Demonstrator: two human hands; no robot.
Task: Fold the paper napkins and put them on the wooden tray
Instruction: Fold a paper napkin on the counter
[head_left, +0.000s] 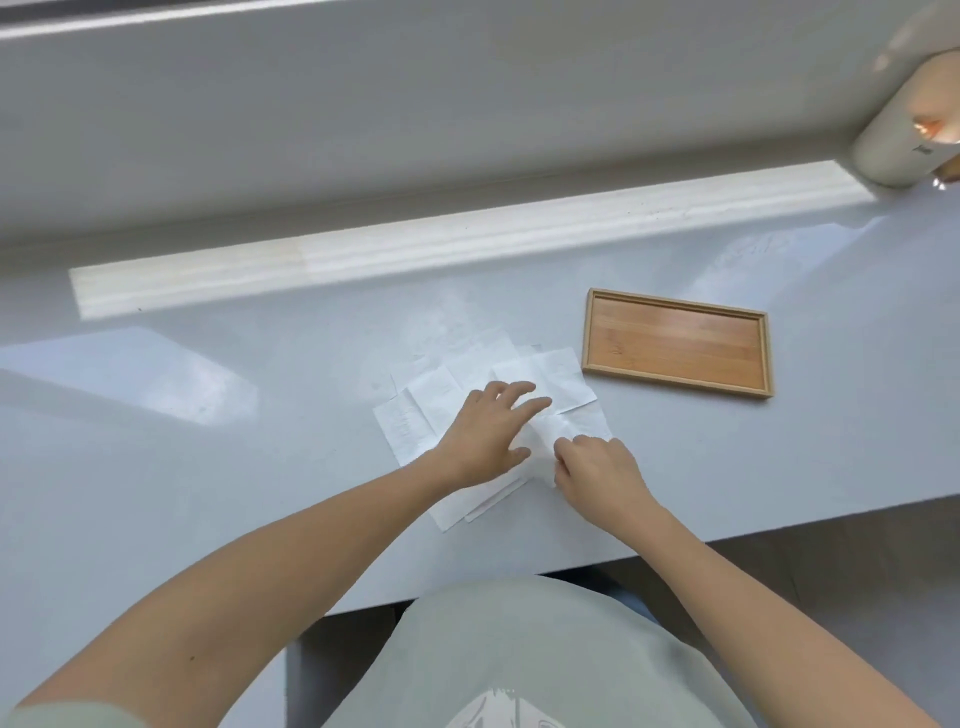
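The left hand (485, 431) is lying flat, fingers straight and spread, pressing on the overlapping paper napkins (415, 410), apparently to keep the loose sheets from sliding. Beside it, the right hand (597, 467) is pinching a napkin's near edge with curled fingers, seemingly starting a fold. The napkins are lying unfolded just to the near left of the wooden tray (678, 349), which is holding nothing on the pale glossy surface (208, 467), close enough for an easy transfer.
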